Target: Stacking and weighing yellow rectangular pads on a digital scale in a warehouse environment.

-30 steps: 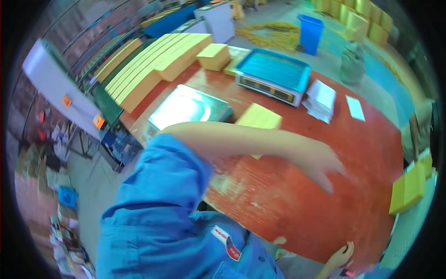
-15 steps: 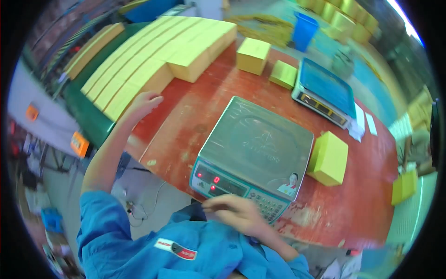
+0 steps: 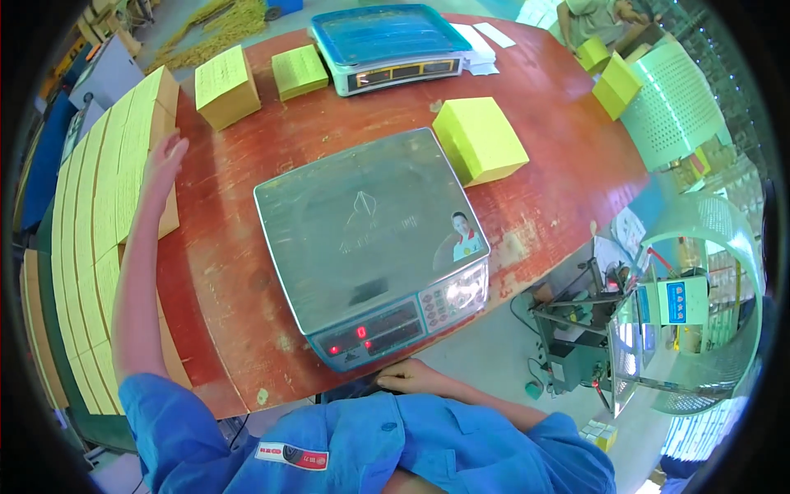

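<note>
While the left hand (image 3: 163,166) is hovering, loosely spread, by pale-yellow rectangular paper stacks (image 3: 120,169) at frame left, picking one up seems the step in hand.
The right hand (image 3: 411,377) is resting at lower centre, grip unclear; the next move is likely calling for closing around a stack.

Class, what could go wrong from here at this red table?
The electronic weighing scale sits close to the near edge of the red table; a bump from the right hand, near that edge, might shift it.
The left hand, at the rows of yellow blocks, might nudge some out of line.
The yellow block beside the scale might disturb readings if it touches.
</note>
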The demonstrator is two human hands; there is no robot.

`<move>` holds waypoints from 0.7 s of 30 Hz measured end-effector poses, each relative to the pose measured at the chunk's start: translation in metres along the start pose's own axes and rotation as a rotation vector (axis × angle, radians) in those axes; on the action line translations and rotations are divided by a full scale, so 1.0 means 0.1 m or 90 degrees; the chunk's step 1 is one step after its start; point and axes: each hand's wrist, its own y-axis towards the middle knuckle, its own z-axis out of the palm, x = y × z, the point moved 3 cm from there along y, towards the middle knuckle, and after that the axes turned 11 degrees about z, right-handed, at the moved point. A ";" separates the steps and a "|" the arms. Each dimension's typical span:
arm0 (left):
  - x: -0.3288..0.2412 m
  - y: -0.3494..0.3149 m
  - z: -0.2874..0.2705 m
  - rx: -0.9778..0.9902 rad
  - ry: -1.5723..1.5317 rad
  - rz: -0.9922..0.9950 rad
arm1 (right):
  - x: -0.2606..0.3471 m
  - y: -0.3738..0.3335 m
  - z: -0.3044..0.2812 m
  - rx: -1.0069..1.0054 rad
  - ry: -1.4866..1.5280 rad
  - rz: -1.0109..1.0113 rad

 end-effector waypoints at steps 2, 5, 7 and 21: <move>0.15 0.40 0.10 -0.046 0.044 0.065 | 0.00 0.01 0.03 -0.050 0.016 0.075; 0.77 1.11 -0.12 -0.053 0.103 0.180 | -0.08 0.16 0.20 -0.170 0.044 -0.242; 0.56 1.34 0.02 -0.100 0.429 0.272 | -0.20 0.15 0.26 -0.256 0.014 -0.324; 0.42 2.37 0.82 0.074 0.445 0.071 | -0.09 -0.02 0.20 -0.236 0.280 0.073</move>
